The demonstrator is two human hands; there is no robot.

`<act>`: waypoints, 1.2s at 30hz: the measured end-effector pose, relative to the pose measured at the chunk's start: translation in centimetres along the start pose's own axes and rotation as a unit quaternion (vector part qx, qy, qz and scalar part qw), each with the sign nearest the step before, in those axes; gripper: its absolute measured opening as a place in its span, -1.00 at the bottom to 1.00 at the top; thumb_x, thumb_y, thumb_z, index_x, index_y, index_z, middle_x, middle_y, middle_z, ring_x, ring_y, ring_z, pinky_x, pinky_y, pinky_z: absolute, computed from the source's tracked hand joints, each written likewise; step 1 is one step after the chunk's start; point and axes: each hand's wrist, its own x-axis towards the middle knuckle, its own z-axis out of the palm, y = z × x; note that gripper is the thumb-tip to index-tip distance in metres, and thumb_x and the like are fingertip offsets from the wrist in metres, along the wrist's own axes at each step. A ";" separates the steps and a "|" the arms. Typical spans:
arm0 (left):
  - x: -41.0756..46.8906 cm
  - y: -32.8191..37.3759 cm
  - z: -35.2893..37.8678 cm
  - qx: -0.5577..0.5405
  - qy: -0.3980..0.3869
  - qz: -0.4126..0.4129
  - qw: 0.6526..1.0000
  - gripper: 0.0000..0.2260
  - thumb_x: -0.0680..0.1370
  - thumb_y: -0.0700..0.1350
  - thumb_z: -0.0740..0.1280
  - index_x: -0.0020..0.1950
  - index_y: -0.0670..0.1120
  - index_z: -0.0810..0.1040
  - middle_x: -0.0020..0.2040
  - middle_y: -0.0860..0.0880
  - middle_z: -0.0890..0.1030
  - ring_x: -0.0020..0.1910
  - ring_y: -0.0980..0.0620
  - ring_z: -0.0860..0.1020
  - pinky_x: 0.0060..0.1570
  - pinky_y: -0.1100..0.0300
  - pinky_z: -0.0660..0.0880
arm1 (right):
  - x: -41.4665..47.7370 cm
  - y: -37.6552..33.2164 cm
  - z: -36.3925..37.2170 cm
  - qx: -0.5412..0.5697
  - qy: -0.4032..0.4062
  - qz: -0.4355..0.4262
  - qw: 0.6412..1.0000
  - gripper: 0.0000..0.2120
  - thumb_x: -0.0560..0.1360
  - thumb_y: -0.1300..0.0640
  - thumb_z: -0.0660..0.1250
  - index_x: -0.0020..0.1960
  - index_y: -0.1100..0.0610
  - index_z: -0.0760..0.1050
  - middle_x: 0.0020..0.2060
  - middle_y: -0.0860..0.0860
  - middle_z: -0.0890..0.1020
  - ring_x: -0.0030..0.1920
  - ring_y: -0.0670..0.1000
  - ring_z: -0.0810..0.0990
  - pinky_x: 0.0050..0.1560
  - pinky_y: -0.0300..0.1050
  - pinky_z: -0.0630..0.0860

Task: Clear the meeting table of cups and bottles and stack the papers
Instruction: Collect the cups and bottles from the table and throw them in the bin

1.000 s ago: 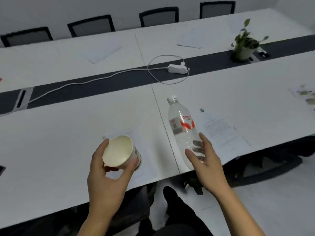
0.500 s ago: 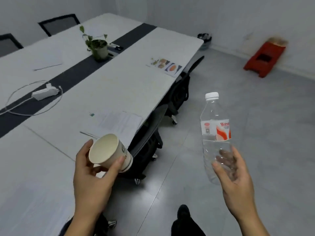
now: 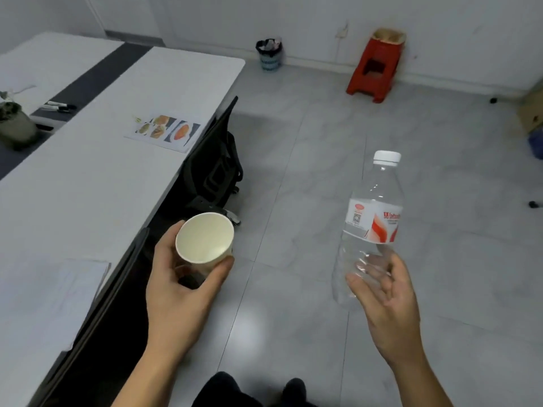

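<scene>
My left hand (image 3: 179,292) grips an empty white paper cup (image 3: 204,238), tilted with its mouth toward me, just off the table's edge. My right hand (image 3: 385,301) holds a clear plastic bottle (image 3: 370,227) with a white cap and red-and-white label upright over the floor, fingers curled round its lower part. On the white meeting table (image 3: 88,183) lie a printed sheet with food pictures (image 3: 164,132) near the far edge and a pale paper (image 3: 50,292) near me.
A black office chair (image 3: 214,168) is tucked against the table edge. A small waste bin (image 3: 269,55) stands by the far wall, a red plastic stool (image 3: 375,66) to its right. A potted plant (image 3: 13,124) and markers (image 3: 58,107) sit on the table's dark strip. Grey tiled floor lies ahead.
I have turned right, away from the table, lifting the bottle off it. Cup and bottle now hang over the floor, and the bin and stool have come closer into view.
</scene>
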 end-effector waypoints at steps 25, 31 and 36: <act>52.5 3.4 37.8 -0.045 -0.064 0.000 0.997 -0.26 0.27 0.20 0.51 0.43 0.22 0.38 0.30 0.22 0.53 0.15 0.15 0.59 0.16 0.09 0.53 | 59.3 -8.2 2.1 -0.068 0.099 -0.027 0.992 -0.42 0.39 0.01 0.57 0.36 -0.03 0.45 0.17 -0.15 0.60 0.07 -0.36 0.57 -0.11 -0.60 0.42; 65.6 3.4 49.7 0.000 -0.062 -0.029 0.998 -0.19 0.25 0.24 0.50 0.48 0.21 0.33 0.25 0.29 0.54 0.13 0.11 0.61 0.19 0.06 0.54 | 78.9 -8.6 2.6 -0.026 0.077 -0.014 0.997 -0.43 0.42 0.18 0.54 0.24 -0.33 0.45 0.12 -0.21 0.64 0.12 -0.23 0.63 0.08 -0.24 0.58; 76.0 6.1 55.0 0.009 0.008 -0.049 0.999 -0.20 0.26 0.27 0.49 0.47 0.27 0.31 0.22 0.38 0.52 0.08 0.26 0.59 0.16 -0.18 0.57 | 95.1 -14.4 5.4 -0.058 -0.006 -0.022 0.998 -0.36 0.39 0.04 0.55 0.41 -0.07 0.40 0.22 -0.11 0.61 0.19 -0.11 0.62 0.21 -0.03 0.57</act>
